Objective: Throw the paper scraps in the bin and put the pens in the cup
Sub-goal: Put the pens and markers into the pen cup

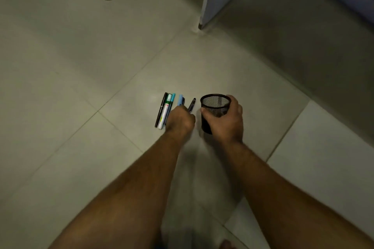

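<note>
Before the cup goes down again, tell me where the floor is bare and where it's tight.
Bare tile lies right of the mesh cup, out to the paler tile, and left of the row of pens. Crowded: the strip between pens and cup, where the left hand grips a dark pen beside the right hand.

Single head view, looking steeply down and forward at the floor [81,66]; both forearms reach in from bottom edge, probably standing height, edges distorted.
</note>
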Demonstrator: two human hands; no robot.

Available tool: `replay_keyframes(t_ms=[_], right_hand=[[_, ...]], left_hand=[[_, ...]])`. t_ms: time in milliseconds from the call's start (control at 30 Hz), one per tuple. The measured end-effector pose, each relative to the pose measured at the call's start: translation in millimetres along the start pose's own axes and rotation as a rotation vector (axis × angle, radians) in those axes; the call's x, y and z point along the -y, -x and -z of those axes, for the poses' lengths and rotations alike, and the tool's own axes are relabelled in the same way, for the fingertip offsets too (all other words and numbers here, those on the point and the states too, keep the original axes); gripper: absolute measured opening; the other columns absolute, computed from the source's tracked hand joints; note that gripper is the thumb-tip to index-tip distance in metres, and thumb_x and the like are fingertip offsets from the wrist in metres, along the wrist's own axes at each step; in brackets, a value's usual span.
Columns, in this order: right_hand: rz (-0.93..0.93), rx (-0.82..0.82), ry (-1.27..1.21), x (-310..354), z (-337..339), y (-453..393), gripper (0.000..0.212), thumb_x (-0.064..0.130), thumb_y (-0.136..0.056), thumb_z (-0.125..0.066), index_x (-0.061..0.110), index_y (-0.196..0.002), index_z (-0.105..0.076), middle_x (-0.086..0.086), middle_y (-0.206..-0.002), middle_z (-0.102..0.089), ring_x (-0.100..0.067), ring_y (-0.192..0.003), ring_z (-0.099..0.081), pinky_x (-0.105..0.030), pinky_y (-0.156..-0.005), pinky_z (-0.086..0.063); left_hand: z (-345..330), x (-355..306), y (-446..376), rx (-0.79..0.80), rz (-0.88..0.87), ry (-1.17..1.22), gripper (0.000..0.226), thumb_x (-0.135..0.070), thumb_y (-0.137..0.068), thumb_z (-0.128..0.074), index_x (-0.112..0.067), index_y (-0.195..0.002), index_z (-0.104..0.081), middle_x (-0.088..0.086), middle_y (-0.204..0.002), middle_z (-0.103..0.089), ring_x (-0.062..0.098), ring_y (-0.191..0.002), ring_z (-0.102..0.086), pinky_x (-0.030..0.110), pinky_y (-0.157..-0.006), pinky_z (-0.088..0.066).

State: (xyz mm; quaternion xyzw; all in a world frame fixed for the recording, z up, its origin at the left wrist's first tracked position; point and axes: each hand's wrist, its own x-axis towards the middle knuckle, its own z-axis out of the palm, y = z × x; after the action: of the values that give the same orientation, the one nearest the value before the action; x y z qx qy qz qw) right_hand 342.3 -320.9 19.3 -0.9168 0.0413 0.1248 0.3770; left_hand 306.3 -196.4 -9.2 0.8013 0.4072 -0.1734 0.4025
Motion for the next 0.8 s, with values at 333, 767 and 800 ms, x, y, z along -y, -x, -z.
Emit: replay_keyframes(t_ms=[333,767,800], right_hand=[[0.081,-0.068,0.034,-42,-47,-27,0.09,0.067,-0.063,-0.073,0.028,-0.14,-0.044,0.002,-0.129,-0.053,-0.022,-0.121,-0.051,-0.038,-0.1,-0.049],[0.135,-0.089,0.083,-53,-31,-27,0.087,0.055,-0.06,-0.082,0.02,-0.134,-0.051,-0.006,-0.125,-0.057,-0.028,-0.116,-0.054,-0.038,-0.1,-0.046],[0.148,-0.087,0.11,-52,-29,-26,0.088,0.055,-0.06,-0.082,0.019,-0.135,-0.051,-0.007,-0.125,-0.057,-0.029,-0.115,-0.054,-0.038,-0.098,-0.045]], left_hand=[[-46,16,-45,-0.175,-0.118,-0.446,0.023,-0.021,-0.095,-0.058,-0.008,-0.114,-0.061,0.013,-0.113,-0.066,0.028,-0.1,-0.067,0.036,-0.076,-0.055],[3,-12,-51,-0.252,-0.029,0.429,0.018,-0.028,-0.068,-0.071,-0.01,-0.066,-0.068,0.006,-0.066,-0.069,0.027,-0.071,-0.07,0.031,-0.064,-0.056],[6,-18,-52,-0.25,-0.052,0.519,0.019,-0.028,-0.065,-0.071,-0.01,-0.061,-0.066,0.006,-0.062,-0.069,0.027,-0.066,-0.07,0.036,-0.065,-0.059]])
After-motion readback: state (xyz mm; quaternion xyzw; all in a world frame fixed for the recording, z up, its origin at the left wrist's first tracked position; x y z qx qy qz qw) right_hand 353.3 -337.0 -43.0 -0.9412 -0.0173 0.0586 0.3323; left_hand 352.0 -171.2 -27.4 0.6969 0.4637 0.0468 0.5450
